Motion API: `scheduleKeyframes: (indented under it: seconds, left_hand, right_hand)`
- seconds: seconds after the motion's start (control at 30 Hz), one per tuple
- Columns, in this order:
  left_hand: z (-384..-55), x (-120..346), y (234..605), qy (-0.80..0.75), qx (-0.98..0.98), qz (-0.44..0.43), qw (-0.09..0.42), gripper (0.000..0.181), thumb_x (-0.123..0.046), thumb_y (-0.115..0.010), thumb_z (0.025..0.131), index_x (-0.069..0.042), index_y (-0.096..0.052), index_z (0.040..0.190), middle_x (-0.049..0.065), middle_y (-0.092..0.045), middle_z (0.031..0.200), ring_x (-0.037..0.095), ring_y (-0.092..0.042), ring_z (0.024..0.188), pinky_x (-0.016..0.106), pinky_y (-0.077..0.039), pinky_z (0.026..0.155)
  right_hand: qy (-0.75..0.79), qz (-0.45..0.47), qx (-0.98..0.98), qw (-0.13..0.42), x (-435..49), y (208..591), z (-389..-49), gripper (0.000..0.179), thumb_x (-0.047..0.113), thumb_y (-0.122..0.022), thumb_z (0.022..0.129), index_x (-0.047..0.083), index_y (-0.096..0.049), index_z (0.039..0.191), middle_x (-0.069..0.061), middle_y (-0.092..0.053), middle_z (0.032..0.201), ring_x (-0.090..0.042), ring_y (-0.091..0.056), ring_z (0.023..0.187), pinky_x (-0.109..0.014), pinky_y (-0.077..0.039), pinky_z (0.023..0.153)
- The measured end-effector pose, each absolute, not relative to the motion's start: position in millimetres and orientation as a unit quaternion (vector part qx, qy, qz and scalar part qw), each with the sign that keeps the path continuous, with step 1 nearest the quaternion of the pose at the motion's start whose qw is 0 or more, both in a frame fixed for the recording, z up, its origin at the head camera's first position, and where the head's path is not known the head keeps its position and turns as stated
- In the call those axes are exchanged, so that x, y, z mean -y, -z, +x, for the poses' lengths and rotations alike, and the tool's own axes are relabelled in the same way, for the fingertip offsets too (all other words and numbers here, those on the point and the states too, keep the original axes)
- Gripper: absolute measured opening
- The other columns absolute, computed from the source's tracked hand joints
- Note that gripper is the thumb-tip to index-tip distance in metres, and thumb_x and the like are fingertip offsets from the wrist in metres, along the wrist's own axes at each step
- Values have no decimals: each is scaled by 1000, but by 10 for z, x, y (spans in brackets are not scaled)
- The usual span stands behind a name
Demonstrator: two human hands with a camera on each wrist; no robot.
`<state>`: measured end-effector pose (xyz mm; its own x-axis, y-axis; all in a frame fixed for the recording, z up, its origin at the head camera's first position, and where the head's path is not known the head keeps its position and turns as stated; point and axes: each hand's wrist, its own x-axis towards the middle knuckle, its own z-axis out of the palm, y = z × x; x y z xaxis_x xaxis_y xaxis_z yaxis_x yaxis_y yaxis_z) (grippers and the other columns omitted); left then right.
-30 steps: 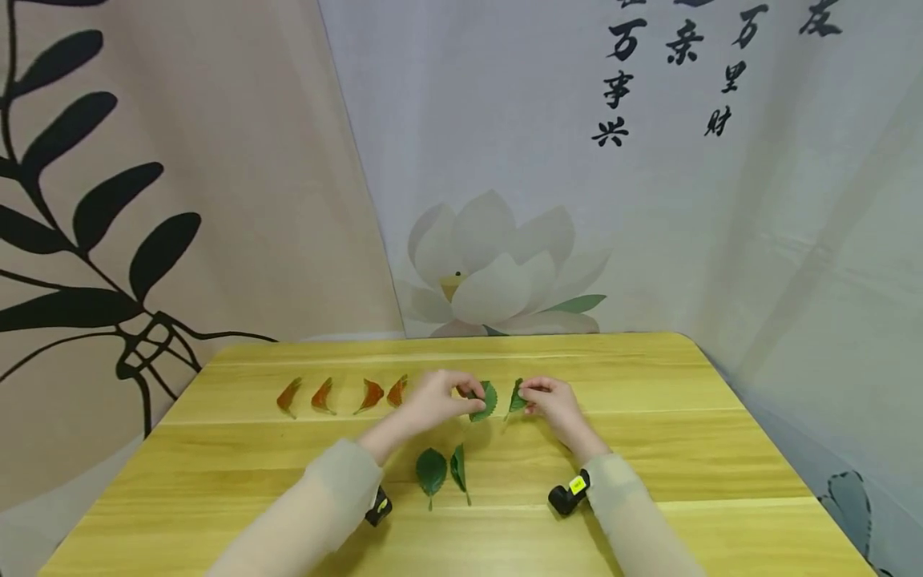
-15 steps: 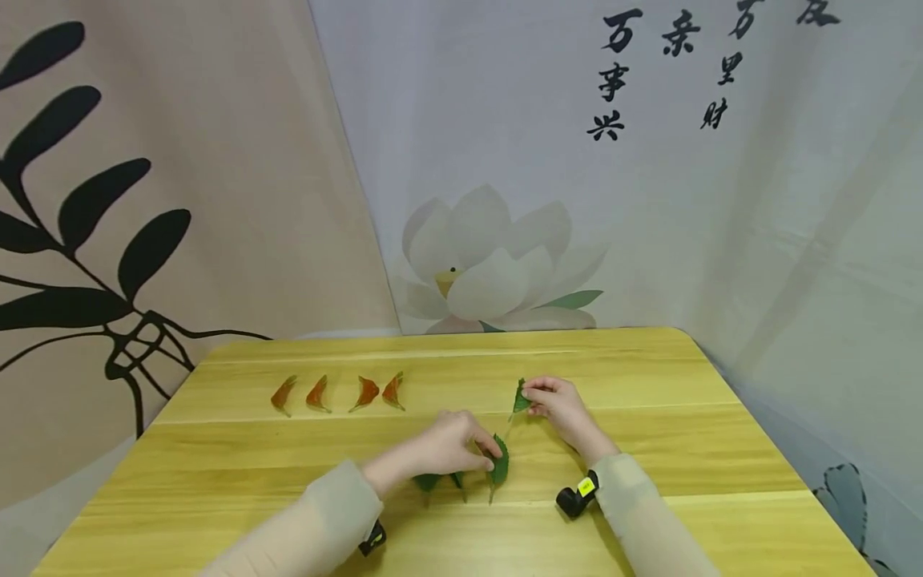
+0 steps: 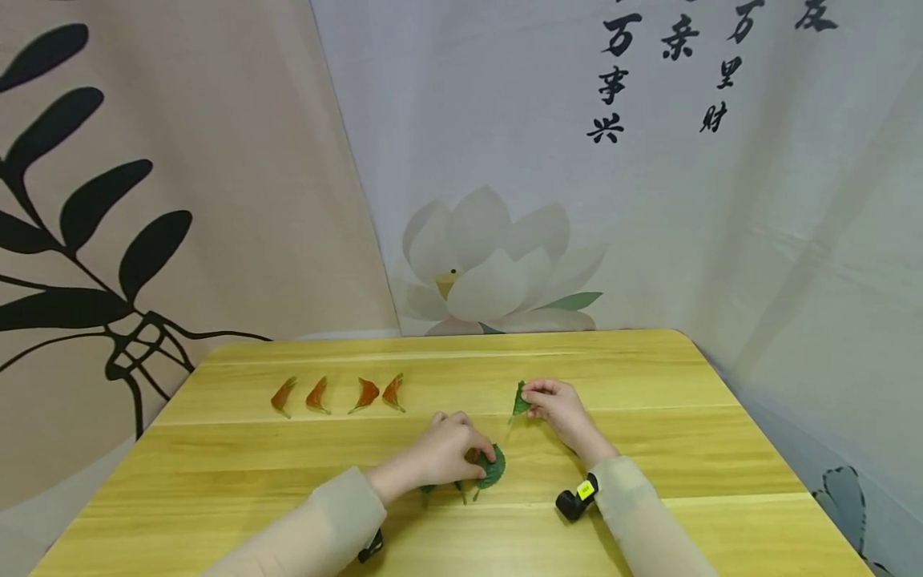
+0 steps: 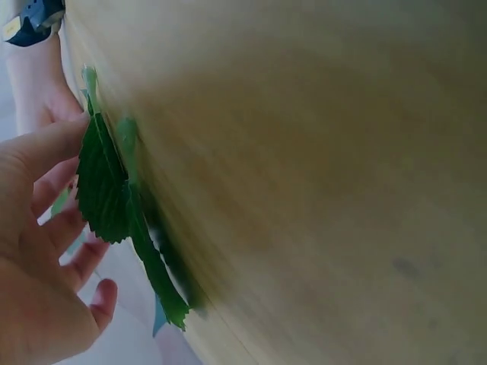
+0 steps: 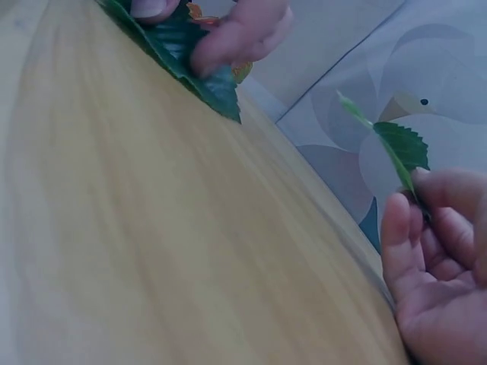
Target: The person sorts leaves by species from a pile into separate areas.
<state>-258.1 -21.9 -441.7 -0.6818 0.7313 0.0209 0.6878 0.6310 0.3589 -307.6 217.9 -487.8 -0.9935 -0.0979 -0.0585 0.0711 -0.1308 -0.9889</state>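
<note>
My left hand (image 3: 449, 449) pinches a green serrated leaf (image 3: 492, 466) between thumb and fingers, low over the middle of the table. Partly hidden beneath that hand lie two more green leaves, one showing its tip and stem (image 3: 459, 487). In the left wrist view, a broad leaf (image 4: 104, 182) is at the fingertips, and a narrow-looking leaf (image 4: 152, 255) is beside it. Farther back, to the right, my right hand (image 3: 561, 405) pinches a smaller-looking green leaf (image 3: 519, 399) by its edge. In the right wrist view this leaf (image 5: 403, 146) stands tilted, stem end up.
Several orange-red leaves lie in a row at the back left, among them a curved one (image 3: 284, 397) and a broader one (image 3: 365, 394). The wooden table (image 3: 685, 449) ends at a printed cloth backdrop (image 3: 649, 240). Each wrist wears a small black camera (image 3: 574, 503).
My left hand has carried its green leaf from beside the right hand toward the table's front, next to the two lying leaves, and turned it slightly. The right hand has barely moved.
</note>
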Motion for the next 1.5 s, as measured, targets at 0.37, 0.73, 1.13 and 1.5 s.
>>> scheduleKeyframes:
  seconds: [0.37, 0.73, 1.13, 1.5]
  left_hand:
    - [-2547, 198, 4454, -122, -925, 360, 12, 26, -45, -82, 74, -34, -74, 95, -16, -58, 88, 9, -43, 88, 34, -28, 74]
    - [-2510, 216, 4463, -134, -930, 343, 18, 27, -47, -82, 73, -35, -73, 96, -16, -54, 79, 8, -39, 82, 36, -27, 74]
    - [-2521, 217, 4453, -131, -929, 347, 10, 26, -45, -82, 73, -34, -73, 95, -15, -51, 74, 9, -40, 81, 35, -26, 72]
    - [-2499, 217, 4431, -126, -930, 344, 12, 27, -44, -82, 74, -33, -73, 97, -14, -51, 74, 9, -40, 81, 34, -26, 72]
  right_hand:
    - [753, 11, -656, 56, -2169, 4884, -3085, 9, -1, -64, 91, -5, -64, 98, -8, -60, 90, -15, -56, 67, -25, -53, 62]
    - [701, 17, -707, 89, -2286, 4751, -2946, 13, 4, -64, 92, -4, -63, 103, -6, -60, 89, -15, -55, 66, -28, -54, 62]
    - [575, -82, -797, 164, -2398, 4531, -2515, 12, 6, -69, 87, -3, -67, 94, -4, -61, 76, -13, -52, 59, -26, -48, 52]
    - [474, -156, -855, 142, -2323, 4581, -2382, 4, 6, -70, 84, 4, -68, 85, -1, -62, 70, -12, -48, 52, -23, -41, 43]
